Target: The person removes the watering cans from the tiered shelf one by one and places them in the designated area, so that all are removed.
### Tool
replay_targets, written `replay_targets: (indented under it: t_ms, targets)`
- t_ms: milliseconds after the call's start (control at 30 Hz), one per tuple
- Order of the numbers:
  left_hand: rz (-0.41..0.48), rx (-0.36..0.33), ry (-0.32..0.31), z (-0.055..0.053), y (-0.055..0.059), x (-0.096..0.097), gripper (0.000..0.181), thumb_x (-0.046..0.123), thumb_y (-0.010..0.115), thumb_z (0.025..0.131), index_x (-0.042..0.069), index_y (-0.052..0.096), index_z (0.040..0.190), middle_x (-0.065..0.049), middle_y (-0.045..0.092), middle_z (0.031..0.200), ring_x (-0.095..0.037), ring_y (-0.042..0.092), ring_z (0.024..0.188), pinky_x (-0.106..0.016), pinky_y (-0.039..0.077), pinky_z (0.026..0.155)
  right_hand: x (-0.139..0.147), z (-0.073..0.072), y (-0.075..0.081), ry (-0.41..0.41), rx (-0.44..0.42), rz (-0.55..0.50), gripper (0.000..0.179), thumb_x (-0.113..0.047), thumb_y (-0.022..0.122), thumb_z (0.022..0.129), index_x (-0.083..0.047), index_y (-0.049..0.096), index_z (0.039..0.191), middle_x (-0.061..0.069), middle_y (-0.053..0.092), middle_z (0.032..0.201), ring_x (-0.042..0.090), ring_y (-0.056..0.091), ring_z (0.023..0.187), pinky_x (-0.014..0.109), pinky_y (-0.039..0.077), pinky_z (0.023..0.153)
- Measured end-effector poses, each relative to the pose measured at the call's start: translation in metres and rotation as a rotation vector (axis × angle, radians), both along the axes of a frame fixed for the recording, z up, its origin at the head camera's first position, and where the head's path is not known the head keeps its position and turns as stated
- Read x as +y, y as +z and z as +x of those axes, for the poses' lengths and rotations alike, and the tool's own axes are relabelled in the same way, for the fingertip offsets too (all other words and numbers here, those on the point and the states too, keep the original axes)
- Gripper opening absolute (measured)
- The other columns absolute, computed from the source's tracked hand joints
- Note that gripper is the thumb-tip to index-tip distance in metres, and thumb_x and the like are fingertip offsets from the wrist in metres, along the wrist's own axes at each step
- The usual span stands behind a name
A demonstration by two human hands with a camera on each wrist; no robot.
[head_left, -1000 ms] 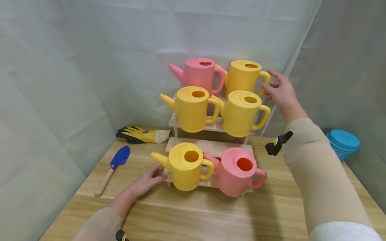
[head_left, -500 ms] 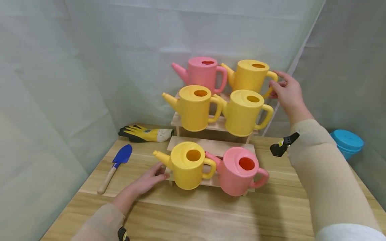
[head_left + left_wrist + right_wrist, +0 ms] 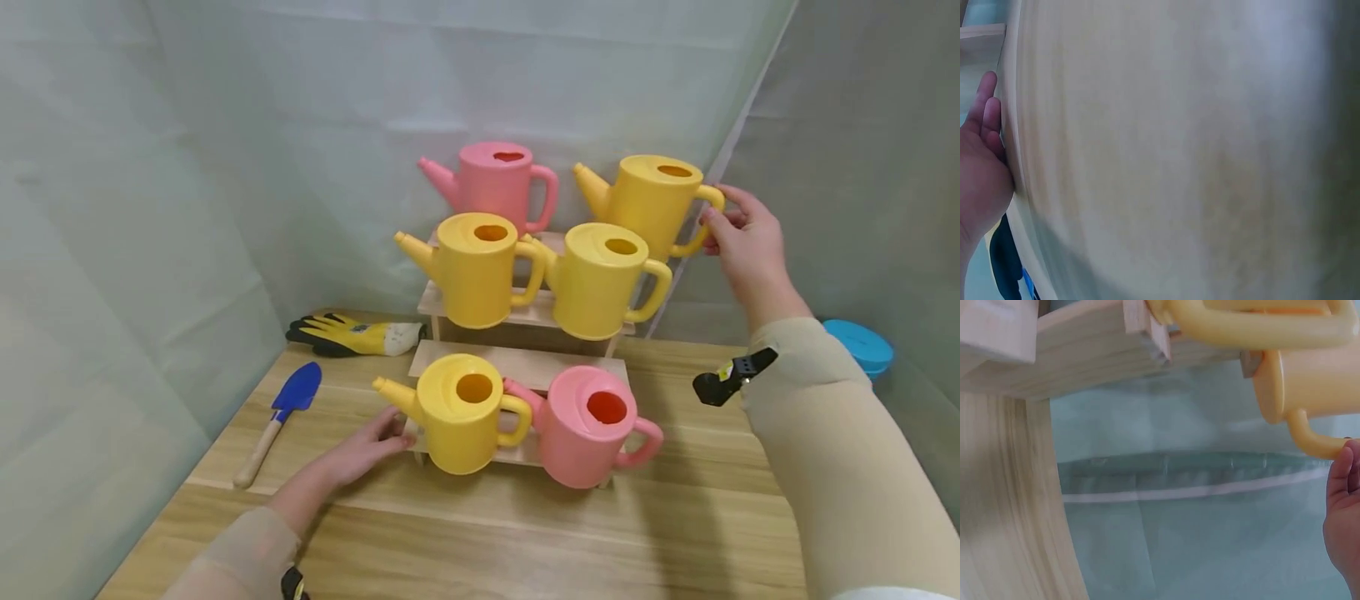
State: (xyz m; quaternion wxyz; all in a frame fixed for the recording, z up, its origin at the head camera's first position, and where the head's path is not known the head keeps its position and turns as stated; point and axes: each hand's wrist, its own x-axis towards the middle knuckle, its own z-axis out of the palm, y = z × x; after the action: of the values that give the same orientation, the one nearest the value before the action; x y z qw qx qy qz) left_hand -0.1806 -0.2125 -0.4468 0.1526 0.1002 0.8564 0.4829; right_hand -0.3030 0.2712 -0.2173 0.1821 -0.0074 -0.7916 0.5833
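Observation:
My right hand [image 3: 753,250] pinches the handle of a yellow watering can [image 3: 651,204] at the top right of a tiered wooden stand [image 3: 517,364]. The can's base is partly hidden by another yellow watering can [image 3: 597,287] on the middle tier. In the right wrist view, thumb and fingers hold the handle of the same can [image 3: 1316,387]. My left hand [image 3: 356,457] rests at the left end of the lowest tier, fingers loosely extended. Close by it stands a yellow watering can [image 3: 459,421].
A pink watering can [image 3: 495,183] stands on the top tier, another yellow one [image 3: 478,275] on the middle, and a pink one [image 3: 588,429] on the lowest. At left lie a blue trowel [image 3: 288,404] and yellow-black gloves [image 3: 352,335]. A blue container [image 3: 862,343] stands far right.
My right hand has moved the top-right yellow watering can to the right, away from the pink one, and it now leans slightly. My left hand stays at the stand's lower left.

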Motion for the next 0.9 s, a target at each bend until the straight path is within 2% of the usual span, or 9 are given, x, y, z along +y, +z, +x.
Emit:
replay_targets:
  t_ms: [233,467,700,900]
  targets:
    - [-0.03,0.008,0.006,-0.003,-0.001,-0.004,0.062,0.044,0.057,0.09,0.021,0.034,0.142,-0.017,0.048,0.131,-0.034,0.043,0.121,-0.057,0.032,0.099,0.009,0.01,-0.004,-0.018,-0.002,-0.043,0.048,-0.031,0.06,0.088,-0.026,0.05,0.135,-0.001,0.051,0.097,0.01,0.052,0.071,0.012,0.049,0.063]
    - [-0.039,0.006,0.018,0.001,0.001,-0.01,0.061,0.042,0.058,0.091,0.02,0.033,0.142,-0.015,0.05,0.127,-0.031,0.045,0.117,-0.055,0.034,0.098,0.015,0.013,-0.009,0.002,0.031,-0.079,0.048,-0.029,0.062,0.087,-0.024,0.052,0.133,0.0,0.054,0.095,0.009,0.055,0.067,0.014,0.05,0.06]
    - [-0.04,0.003,0.015,0.001,0.003,-0.011,0.064,0.041,0.059,0.09,0.017,0.033,0.143,-0.015,0.051,0.126,-0.031,0.046,0.116,-0.055,0.034,0.097,0.036,0.023,-0.019,-0.062,-0.003,0.002,0.048,-0.033,0.057,0.089,-0.028,0.047,0.136,-0.003,0.054,0.098,0.008,0.055,0.072,0.011,0.049,0.063]
    - [-0.043,-0.001,0.034,0.001,0.0,-0.01,0.063,0.043,0.058,0.089,0.02,0.033,0.143,-0.016,0.05,0.128,-0.032,0.045,0.118,-0.055,0.034,0.098,0.051,0.028,-0.036,-0.109,-0.042,0.128,0.049,-0.037,0.053,0.091,-0.028,0.044,0.138,-0.005,0.052,0.097,0.004,0.055,0.069,0.01,0.048,0.062]
